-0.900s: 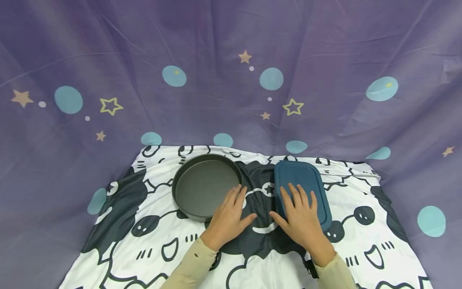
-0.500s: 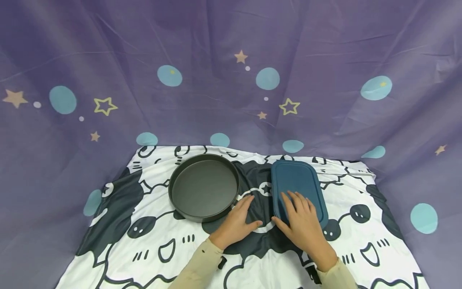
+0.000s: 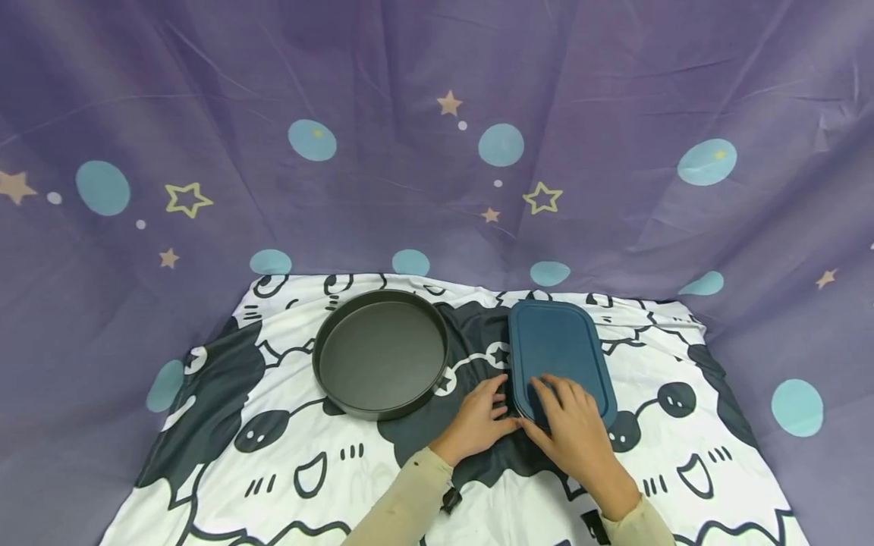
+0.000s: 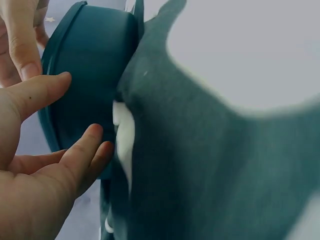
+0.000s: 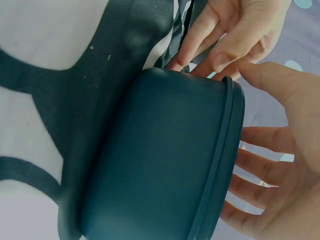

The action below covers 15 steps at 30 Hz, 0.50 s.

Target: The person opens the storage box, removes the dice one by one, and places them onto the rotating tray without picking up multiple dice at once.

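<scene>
A blue rectangular food container (image 3: 558, 341) with a rimmed lid stands on the cloth, right of centre in the head view. My left hand (image 3: 478, 422) is at its near left corner, thumb and fingertips right at the side wall, as the left wrist view shows. My right hand (image 3: 576, 436) lies over the near part of the lid, its fingers spread and its thumb at the near left corner beside the left thumb. In the right wrist view, those fingers extend across the lid (image 5: 233, 135). Neither hand is curled round the container.
A round dark baking pan (image 3: 382, 356) sits left of the container, with a strip of cloth between them. The black-and-white cartoon cloth (image 3: 369, 493) covers the table. Behind it hangs a purple curtain (image 3: 382, 189) with stars and dots.
My left hand has moved right, from the pan's near right rim to the container's near left corner. My right hand has drawn back slightly toward the lid's near end. The view shifts slightly.
</scene>
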Available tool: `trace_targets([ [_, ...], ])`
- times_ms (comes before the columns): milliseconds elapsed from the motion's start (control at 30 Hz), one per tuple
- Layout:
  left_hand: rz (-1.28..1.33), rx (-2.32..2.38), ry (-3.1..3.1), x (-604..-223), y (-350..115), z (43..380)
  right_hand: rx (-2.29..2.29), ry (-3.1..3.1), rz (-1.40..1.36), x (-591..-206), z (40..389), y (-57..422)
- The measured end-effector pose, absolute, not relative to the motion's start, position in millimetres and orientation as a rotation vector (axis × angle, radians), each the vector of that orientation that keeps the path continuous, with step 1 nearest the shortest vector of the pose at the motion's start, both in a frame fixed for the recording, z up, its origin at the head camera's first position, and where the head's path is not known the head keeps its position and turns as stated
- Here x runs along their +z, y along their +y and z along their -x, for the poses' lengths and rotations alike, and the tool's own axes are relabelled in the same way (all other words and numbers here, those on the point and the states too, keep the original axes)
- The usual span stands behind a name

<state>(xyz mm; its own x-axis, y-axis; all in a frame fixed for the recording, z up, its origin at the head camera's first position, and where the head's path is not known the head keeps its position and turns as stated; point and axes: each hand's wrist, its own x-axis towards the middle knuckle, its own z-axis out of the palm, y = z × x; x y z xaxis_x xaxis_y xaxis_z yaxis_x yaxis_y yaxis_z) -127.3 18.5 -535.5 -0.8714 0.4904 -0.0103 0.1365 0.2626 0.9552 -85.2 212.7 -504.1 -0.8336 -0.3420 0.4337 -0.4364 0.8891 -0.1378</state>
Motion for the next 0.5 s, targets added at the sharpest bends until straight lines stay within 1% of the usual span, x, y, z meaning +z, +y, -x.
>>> trace_targets([
  [200,-0.588,1.626,2.278,-545.0,27.3,129.3,0.336,-2.671,-0.567,-507.7,83.8,212.0],
  [500,-0.572,1.637,2.284,-546.9,31.6,127.8,0.364,-2.629,-0.584,-512.5,82.3,211.0],
])
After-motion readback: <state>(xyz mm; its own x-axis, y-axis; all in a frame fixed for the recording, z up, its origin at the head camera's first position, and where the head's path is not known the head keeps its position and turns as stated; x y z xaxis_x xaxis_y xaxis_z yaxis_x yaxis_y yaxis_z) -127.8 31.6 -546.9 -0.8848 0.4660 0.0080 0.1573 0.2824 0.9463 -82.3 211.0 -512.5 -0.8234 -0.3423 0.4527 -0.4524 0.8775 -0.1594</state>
